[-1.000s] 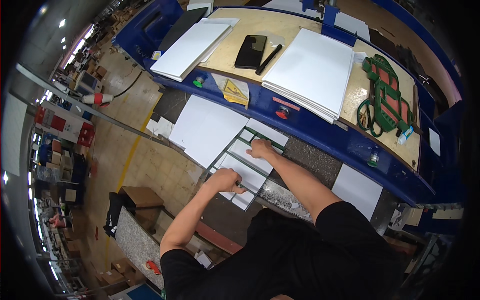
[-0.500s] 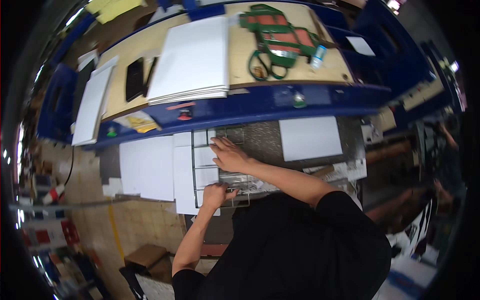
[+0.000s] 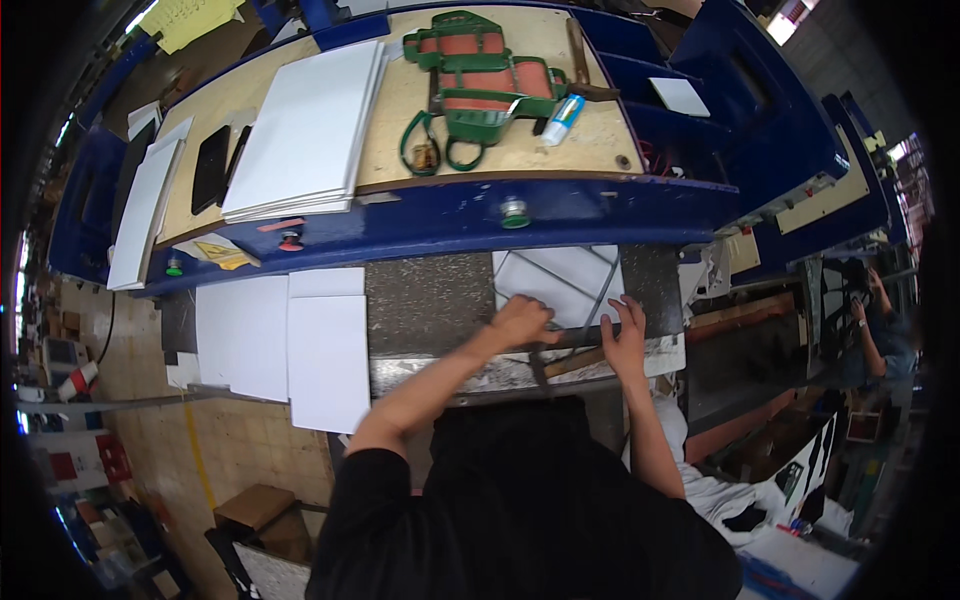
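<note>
A white sheet (image 3: 555, 270) lies on the dark speckled bench surface. Over it is a thin dark metal frame with crossing rods (image 3: 545, 268), set at an angle. My left hand (image 3: 520, 322) is closed around the near left part of this frame, its fingers curled. My right hand (image 3: 627, 335), fingers apart, is at the right-hand rod; whether it touches the rod is unclear. Just below my hands, a wooden-handled tool with a dark head (image 3: 540, 372), like a hammer, lies near the bench's front edge, partly hidden.
Several white sheets (image 3: 328, 360) lie at the left. On the raised wooden shelf are a white stack (image 3: 305, 130), a phone (image 3: 210, 168), a green holder with reddish lining (image 3: 490, 85), a tube (image 3: 563, 120) and a hammer (image 3: 578, 55). Another person (image 3: 880, 335) is far right.
The metal frame has moved from the left sheets to the right sheet and now sits tilted. Both hands went right with it; they no longer cross, and the right one has spread fingers.
</note>
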Demonstrator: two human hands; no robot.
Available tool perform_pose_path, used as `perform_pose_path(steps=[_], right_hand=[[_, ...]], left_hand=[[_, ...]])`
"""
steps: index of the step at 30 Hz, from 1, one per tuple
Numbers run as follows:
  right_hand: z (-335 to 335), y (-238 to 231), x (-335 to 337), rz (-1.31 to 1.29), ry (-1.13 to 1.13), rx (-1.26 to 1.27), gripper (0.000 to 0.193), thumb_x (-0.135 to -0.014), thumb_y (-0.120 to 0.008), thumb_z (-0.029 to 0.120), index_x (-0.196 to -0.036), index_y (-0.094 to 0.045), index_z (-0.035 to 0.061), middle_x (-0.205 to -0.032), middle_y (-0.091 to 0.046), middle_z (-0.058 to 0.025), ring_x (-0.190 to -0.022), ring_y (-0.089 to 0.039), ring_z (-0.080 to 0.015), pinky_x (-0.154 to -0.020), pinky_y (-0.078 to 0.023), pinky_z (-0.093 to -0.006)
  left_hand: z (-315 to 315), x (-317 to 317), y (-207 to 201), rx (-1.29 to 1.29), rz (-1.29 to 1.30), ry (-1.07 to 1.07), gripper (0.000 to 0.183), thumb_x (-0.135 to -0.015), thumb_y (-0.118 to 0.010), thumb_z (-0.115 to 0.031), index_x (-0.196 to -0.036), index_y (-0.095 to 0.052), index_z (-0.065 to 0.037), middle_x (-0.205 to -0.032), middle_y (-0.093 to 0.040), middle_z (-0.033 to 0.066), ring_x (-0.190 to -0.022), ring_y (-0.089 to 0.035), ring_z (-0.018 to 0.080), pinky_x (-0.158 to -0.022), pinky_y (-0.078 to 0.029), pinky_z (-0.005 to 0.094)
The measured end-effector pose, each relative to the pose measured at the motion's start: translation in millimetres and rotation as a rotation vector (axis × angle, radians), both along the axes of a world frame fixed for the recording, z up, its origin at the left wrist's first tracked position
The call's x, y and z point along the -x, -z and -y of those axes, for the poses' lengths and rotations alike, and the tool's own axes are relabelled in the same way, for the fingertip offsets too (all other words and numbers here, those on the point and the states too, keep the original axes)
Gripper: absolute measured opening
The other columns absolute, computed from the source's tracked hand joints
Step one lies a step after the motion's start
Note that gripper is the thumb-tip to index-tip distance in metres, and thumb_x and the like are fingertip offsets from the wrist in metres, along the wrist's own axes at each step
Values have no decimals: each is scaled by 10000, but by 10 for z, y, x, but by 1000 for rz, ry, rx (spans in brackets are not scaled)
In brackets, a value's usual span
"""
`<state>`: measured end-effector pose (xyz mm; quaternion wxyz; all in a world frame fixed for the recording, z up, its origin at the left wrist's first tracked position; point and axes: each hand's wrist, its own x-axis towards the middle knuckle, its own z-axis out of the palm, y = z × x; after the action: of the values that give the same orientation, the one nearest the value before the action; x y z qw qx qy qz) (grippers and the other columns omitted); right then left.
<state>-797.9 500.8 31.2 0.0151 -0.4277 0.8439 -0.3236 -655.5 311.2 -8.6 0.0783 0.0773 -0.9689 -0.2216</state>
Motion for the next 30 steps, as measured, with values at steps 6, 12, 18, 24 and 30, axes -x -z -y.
perform_pose_path(steps=[6,12,18,24,30], right_hand=[[-65,99,540,21,-127,18,285,-846,-651,145,-1116,-630,54,-1172,-542,-160,-1085,-511,-380,-931,-421,-467],[68,459,1178,73,-36,-88,246,-869,-645,184,-1075,-592,63,-970,-584,-162,-967,-539,-386,-869,-449,-434],[522,523,1635,324,-300,-361,298,-920,-563,223,-1123,-475,24,-808,-639,-255,-797,-616,-466,-735,-475,-546],[391,635,1591,150,-377,-314,240,-936,-511,187,-1111,-433,43,-827,-642,-286,-806,-613,-487,-748,-466,-585],[-97,649,1342,271,-208,-231,170,-944,-506,135,-1067,-439,39,-764,-631,-260,-774,-609,-476,-684,-471,-566]], left_hand=[[707,-26,-114,454,223,351,426,-801,-670,-450,-1042,-667,-98,-1261,-558,24,-1229,-446,220,-1054,-325,438],[43,-339,-322,238,23,-279,293,-867,-668,-320,-1024,-652,-73,-1219,-582,116,-1174,-523,269,-983,-406,412],[-255,-518,35,-510,91,-1002,367,-834,-702,-334,-848,-540,-5,-697,-606,171,-675,-613,389,-647,-492,468],[28,-565,-125,-285,189,-809,259,-820,-656,-244,-845,-539,-15,-794,-642,193,-794,-628,417,-694,-490,501],[17,-451,-128,-212,159,-713,207,-850,-620,-239,-898,-567,-45,-838,-655,150,-835,-640,362,-702,-499,484]])
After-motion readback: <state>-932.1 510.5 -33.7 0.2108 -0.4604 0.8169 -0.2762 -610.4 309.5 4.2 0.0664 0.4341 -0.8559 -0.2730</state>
